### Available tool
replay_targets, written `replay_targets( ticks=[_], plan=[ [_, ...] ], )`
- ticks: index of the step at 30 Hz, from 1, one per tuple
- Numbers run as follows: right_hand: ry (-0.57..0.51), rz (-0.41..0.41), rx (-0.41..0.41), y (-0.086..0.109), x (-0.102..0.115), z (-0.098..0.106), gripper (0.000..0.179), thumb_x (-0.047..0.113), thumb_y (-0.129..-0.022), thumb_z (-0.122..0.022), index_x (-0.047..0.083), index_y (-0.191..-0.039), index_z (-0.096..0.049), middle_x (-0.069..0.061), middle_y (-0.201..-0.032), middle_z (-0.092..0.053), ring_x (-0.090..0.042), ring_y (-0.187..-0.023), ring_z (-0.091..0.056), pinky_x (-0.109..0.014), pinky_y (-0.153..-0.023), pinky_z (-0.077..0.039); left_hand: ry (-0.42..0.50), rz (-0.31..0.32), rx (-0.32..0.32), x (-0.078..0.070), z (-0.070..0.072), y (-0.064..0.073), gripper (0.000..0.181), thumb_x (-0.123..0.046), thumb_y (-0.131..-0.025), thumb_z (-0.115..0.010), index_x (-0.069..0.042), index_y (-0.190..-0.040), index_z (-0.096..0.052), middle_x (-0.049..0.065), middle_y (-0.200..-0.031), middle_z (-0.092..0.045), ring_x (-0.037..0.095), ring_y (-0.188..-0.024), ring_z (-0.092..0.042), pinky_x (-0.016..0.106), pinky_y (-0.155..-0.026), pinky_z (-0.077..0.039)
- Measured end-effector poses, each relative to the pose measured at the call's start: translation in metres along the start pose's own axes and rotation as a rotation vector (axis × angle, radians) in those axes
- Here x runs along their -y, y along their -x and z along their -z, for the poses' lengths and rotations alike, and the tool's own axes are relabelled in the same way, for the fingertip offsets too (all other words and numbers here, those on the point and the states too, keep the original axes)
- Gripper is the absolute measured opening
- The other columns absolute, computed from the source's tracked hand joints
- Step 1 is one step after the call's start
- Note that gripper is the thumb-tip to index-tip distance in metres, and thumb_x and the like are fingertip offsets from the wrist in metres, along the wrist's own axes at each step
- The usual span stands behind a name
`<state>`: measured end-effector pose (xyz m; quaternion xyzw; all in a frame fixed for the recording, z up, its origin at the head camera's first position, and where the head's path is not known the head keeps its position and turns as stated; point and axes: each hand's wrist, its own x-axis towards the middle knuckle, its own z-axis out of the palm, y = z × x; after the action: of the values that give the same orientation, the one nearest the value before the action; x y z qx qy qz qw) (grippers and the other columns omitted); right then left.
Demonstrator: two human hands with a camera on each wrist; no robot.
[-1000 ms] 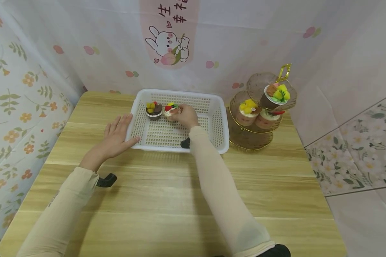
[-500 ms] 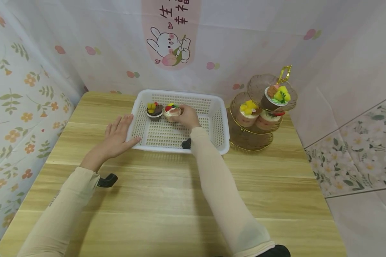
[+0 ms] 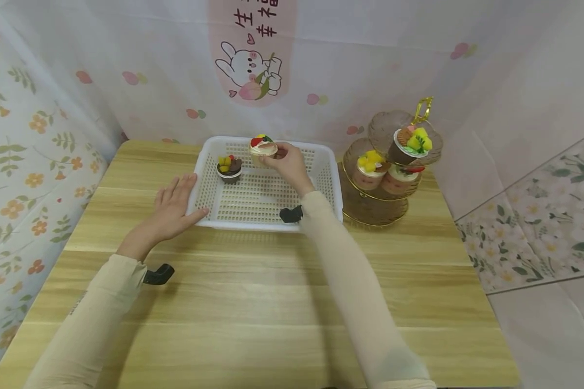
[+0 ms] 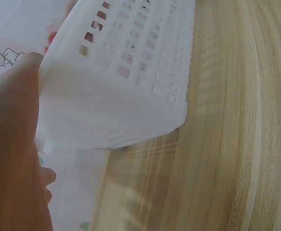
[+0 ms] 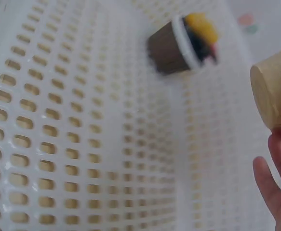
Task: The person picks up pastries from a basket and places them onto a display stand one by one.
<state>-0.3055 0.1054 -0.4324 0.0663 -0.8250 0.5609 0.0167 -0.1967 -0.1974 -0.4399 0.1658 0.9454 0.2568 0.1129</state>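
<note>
My right hand (image 3: 290, 165) grips a cream-topped cupcake (image 3: 261, 150) with red and yellow fruit, held up over the white plastic basket (image 3: 338, 189). In the right wrist view the pale tan cup (image 5: 275, 91) of that cupcake hangs above the basket's perforated floor. A chocolate cupcake (image 3: 230, 172) with yellow fruit sits inside the basket at its left end. My left hand (image 3: 175, 208) rests with straight fingers along the basket's left rim, thumb at the front corner. The left wrist view shows that hand (image 4: 12, 144) against the basket's outer wall (image 4: 97, 96).
To the right of the basket stands a tiered stand (image 3: 375, 210) with a gold handle. On its top tier is a dark cupcake (image 3: 411, 145); below are a yellow-fruit dessert cup (image 3: 368, 174) and another dessert cup (image 3: 398, 181). A patterned curtain (image 3: 165, 65) hangs behind the wooden table (image 3: 253, 313).
My right hand has lifted the cream-topped cupcake up off the basket floor, away from the chocolate one. The left hand stays at the basket's left rim.
</note>
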Motion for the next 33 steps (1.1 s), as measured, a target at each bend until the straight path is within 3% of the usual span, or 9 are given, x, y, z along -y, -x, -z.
replay_targets(
  ticks=[5, 10, 13, 16, 20, 24, 26, 31, 33],
  plan=[
    [0.019, 0.094, -0.044, 0.019, 0.024, 0.022, 0.051, 0.027, -0.083, -0.08, 0.01, -0.129, -0.064, -0.008, -0.116, -0.071, -0.018, -0.101, -0.066, -0.029, -0.089, -0.054, 0.001, -0.002, 0.01, -0.001, 0.001, 0.001, 0.093, -0.054, -0.099, -0.045, -0.011, -0.159, 0.012, 0.017, -0.167, 0.013, 0.044, -0.153, 0.016, 0.073, -0.114, 0.009],
    [0.03, 0.171, -0.11, 0.054, 0.042, 0.047, 0.062, 0.027, -0.079, -0.084, 0.011, -0.133, -0.057, -0.009, -0.114, -0.073, -0.019, -0.105, -0.064, -0.04, -0.096, -0.049, -0.005, 0.0, 0.008, 0.0, 0.001, 0.001, 0.093, -0.054, -0.099, -0.045, -0.012, -0.159, 0.013, 0.017, -0.167, 0.013, 0.045, -0.153, 0.015, 0.073, -0.114, 0.009],
    [-0.002, 0.222, -0.185, 0.076, 0.046, 0.064, 0.061, 0.021, -0.076, -0.086, 0.008, -0.127, -0.054, -0.013, -0.111, -0.074, -0.019, -0.105, -0.064, -0.045, -0.102, -0.044, 0.001, -0.001, 0.005, 0.0, 0.001, 0.001, 0.093, -0.054, -0.099, -0.044, -0.012, -0.159, 0.013, 0.016, -0.167, 0.013, 0.043, -0.153, 0.016, 0.072, -0.114, 0.009],
    [-0.027, 0.252, -0.279, 0.099, 0.045, 0.081, 0.055, 0.014, -0.074, -0.087, 0.005, -0.118, -0.055, -0.017, -0.11, -0.072, -0.015, -0.104, -0.064, -0.041, -0.109, -0.039, 0.003, 0.0, 0.007, 0.0, 0.001, 0.001, 0.093, -0.055, -0.099, -0.044, -0.013, -0.159, 0.013, 0.016, -0.167, 0.013, 0.042, -0.153, 0.016, 0.072, -0.114, 0.009],
    [-0.039, 0.229, -0.386, 0.127, 0.04, 0.104, 0.05, 0.011, -0.073, -0.087, 0.003, -0.113, -0.059, -0.015, -0.111, -0.071, -0.007, -0.101, -0.064, -0.037, -0.106, -0.046, 0.0, -0.001, 0.012, -0.001, 0.0, 0.0, 0.093, -0.055, -0.099, -0.044, -0.013, -0.159, 0.014, 0.016, -0.167, 0.014, 0.044, -0.153, 0.015, 0.072, -0.114, 0.009],
    [-0.07, 0.197, -0.458, 0.155, 0.032, 0.122, 0.048, 0.01, -0.073, -0.088, 0.005, -0.113, -0.061, -0.001, -0.11, -0.07, -0.008, -0.103, -0.065, -0.029, -0.091, -0.055, 0.007, 0.0, 0.011, 0.0, -0.001, 0.0, 0.093, -0.055, -0.099, -0.045, -0.014, -0.159, 0.014, 0.016, -0.167, 0.014, 0.044, -0.153, 0.014, 0.072, -0.114, 0.01],
    [-0.091, 0.183, -0.492, 0.169, 0.027, 0.129, 0.047, 0.007, -0.072, -0.088, 0.007, -0.112, -0.062, 0.008, -0.107, -0.069, -0.009, -0.104, -0.065, -0.019, -0.094, -0.05, 0.009, -0.001, 0.007, 0.0, -0.001, -0.001, 0.093, -0.055, -0.099, -0.045, -0.013, -0.159, 0.013, 0.017, -0.167, 0.013, 0.044, -0.153, 0.014, 0.072, -0.114, 0.01],
    [-0.078, 0.12, -0.586, 0.201, 0.013, 0.141, 0.045, 0.002, -0.071, -0.087, 0.013, -0.107, -0.063, 0.018, -0.101, -0.068, -0.006, -0.104, -0.063, -0.027, -0.104, -0.037, 0.01, -0.003, -0.003, -0.001, -0.001, -0.001, 0.093, -0.053, -0.099, -0.046, -0.012, -0.159, 0.012, 0.018, -0.167, 0.011, 0.045, -0.153, 0.013, 0.073, -0.114, 0.008],
    [-0.058, 0.089, -0.627, 0.211, 0.006, 0.143, 0.044, 0.001, -0.07, -0.087, 0.011, -0.106, -0.064, 0.02, -0.097, -0.068, -0.005, -0.101, -0.063, -0.028, -0.103, -0.037, 0.012, -0.003, -0.005, -0.001, -0.001, -0.001, 0.093, -0.053, -0.099, -0.046, -0.011, -0.159, 0.011, 0.019, -0.167, 0.011, 0.045, -0.153, 0.013, 0.074, -0.113, 0.008]
  ],
)
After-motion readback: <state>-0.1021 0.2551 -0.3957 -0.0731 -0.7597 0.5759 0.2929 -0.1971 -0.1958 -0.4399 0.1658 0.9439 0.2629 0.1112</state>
